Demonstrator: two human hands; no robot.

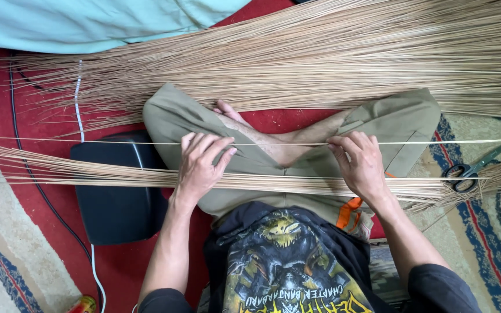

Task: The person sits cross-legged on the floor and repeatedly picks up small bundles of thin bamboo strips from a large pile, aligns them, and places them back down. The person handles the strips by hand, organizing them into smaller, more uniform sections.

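Seated cross-legged on a red floor mat (123, 264), a person holds one thin stick (279, 144) stretched level across the lap. The left hand (199, 165) pinches it with a closed grip near the left knee; the right hand (359, 162) pinches it near the right knee, fingers curled shut on it, so the stick stays taut and apart from the rest. Just nearer the body, a small bundle of sticks (105, 174) lies across the thighs, within reach. A large pile of sticks (331, 58) spreads across the far side. Scissors (471, 168) rest on the patterned rug at right; a black box (117, 197) sits at left.
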